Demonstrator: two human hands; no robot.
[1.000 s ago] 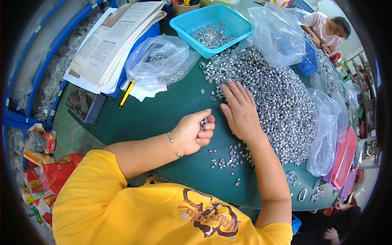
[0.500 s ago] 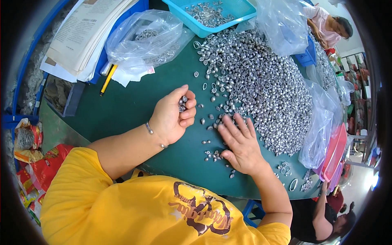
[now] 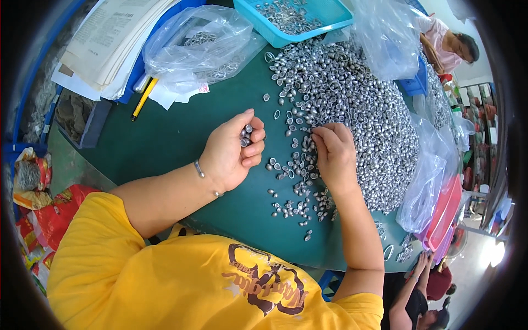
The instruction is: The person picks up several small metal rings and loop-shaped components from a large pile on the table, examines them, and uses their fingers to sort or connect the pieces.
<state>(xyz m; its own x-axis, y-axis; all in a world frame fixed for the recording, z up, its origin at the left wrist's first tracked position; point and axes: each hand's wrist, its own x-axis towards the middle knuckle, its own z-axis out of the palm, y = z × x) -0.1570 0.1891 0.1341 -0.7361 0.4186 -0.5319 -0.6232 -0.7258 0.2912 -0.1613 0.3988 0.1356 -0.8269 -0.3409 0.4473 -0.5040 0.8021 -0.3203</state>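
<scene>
The person's left hand (image 3: 234,149) is curled around a few silver beads (image 3: 245,136), which peek out between the thumb and fingers. The right hand (image 3: 336,157) is at the left edge of a big pile of small silver pieces (image 3: 382,148), with its fingertips close together; I cannot tell if it has a piece. The pile sits on the green table (image 3: 165,137), and more bits lie loose near the right wrist. A light blue basket (image 3: 309,36) stands behind the pile, with more silver pieces inside.
</scene>
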